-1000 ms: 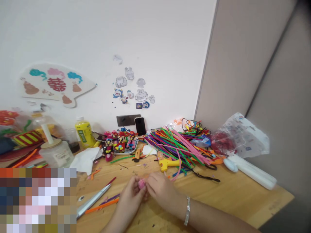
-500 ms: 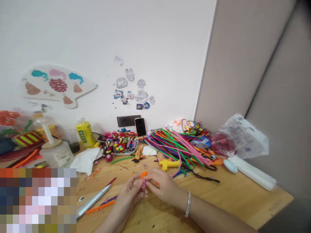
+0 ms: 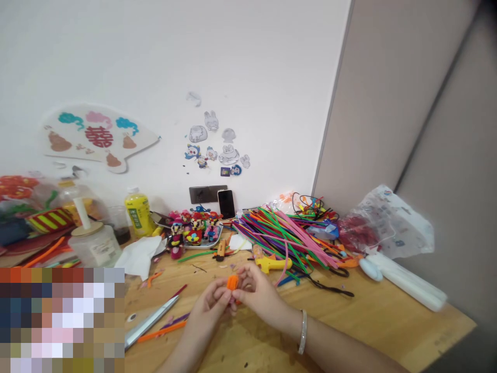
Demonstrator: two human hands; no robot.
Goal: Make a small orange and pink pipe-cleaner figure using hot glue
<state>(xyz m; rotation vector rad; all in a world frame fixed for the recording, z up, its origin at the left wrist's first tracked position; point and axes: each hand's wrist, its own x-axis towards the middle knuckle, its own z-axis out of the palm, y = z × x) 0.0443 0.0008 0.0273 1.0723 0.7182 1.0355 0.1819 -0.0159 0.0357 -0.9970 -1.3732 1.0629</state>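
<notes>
Wooden table [image 3: 388, 331], near side: left hand [image 3: 209, 305] and right hand [image 3: 258, 295] closed, pinching small orange pipe cleaner [image 3: 232, 282]; a loosened grip could drop it.

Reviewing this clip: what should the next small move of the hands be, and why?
Probably the right hand should press the small orange pipe-cleaner coil firmly onto the pink fuzzy piece in the left hand, since the coil sits on top of it, pinched between both hands.
</notes>
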